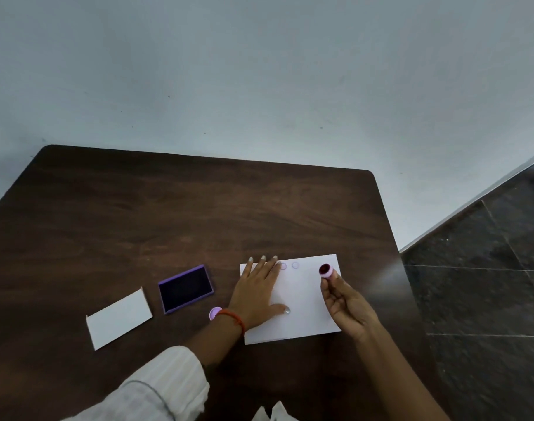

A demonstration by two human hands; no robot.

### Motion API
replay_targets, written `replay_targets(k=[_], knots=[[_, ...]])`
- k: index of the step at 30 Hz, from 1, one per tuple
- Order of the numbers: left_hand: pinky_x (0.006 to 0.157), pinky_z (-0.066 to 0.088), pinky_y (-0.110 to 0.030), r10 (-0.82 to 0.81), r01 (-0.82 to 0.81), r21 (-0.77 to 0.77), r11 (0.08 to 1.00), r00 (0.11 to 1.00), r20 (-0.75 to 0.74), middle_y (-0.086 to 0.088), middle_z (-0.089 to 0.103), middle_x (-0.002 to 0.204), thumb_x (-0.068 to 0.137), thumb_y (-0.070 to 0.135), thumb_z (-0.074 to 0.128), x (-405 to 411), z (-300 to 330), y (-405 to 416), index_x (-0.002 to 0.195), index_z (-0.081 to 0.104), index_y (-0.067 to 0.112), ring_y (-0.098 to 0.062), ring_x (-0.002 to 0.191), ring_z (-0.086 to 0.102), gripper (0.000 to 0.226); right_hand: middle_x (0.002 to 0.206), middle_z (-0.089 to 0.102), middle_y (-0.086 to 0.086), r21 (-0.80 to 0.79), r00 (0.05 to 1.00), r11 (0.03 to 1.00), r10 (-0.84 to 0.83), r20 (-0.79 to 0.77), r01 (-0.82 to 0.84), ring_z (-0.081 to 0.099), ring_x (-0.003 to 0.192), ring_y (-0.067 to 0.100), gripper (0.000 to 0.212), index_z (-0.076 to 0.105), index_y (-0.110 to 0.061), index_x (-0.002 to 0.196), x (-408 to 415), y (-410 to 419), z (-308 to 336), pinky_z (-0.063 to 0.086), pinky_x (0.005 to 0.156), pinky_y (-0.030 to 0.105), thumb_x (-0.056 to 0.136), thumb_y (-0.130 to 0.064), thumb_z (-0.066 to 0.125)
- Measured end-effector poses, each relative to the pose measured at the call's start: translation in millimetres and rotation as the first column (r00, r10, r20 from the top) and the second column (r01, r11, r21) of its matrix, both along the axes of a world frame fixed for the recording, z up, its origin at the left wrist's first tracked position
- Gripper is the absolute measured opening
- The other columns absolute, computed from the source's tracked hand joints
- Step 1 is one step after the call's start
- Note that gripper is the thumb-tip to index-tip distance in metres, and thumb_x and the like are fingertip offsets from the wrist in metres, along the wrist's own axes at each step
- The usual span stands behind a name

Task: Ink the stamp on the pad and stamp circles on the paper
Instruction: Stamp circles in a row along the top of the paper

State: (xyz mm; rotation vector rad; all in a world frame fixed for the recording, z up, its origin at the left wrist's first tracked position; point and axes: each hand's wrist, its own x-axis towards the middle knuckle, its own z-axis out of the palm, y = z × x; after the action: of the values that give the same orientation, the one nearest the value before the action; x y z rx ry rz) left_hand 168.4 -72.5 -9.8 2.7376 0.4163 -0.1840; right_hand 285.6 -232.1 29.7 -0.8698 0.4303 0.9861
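Note:
A white sheet of paper point(305, 305) lies on the dark wooden table point(168, 214). Two faint purple circles point(289, 265) show near its far edge. My left hand point(258, 291) lies flat on the paper's left part, fingers spread. My right hand point(344, 302) holds a small lilac round stamp point(326, 271) above the paper's right part, its dark inked face tilted up and away from the sheet. The open ink pad point(185, 288), purple-framed with a dark surface, sits left of the paper.
A white lid or card point(119, 319) lies left of the ink pad. A small lilac cap point(214, 312) rests beside my left wrist. The table's right edge runs close to my right hand, with dark floor tiles point(487, 299) beyond. A pale wall stands behind.

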Motion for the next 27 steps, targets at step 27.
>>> replay_targets(k=[27], knots=[[0.116,-0.006,-0.037,0.044,-0.051,-0.090,0.995,0.996,-0.076,-0.003,-0.001,0.158,0.081,0.055,0.055,7,-1,0,0.145,0.002,0.020,-0.022,0.145,-0.004,0.090,0.109,0.068,0.010,-0.852,0.135,0.438,0.862,0.489,0.287,0.062,0.095,0.024,0.018,0.064,-0.011,0.103,10,50,-8,0.050,0.088,0.033,0.086,-0.015,0.060]])
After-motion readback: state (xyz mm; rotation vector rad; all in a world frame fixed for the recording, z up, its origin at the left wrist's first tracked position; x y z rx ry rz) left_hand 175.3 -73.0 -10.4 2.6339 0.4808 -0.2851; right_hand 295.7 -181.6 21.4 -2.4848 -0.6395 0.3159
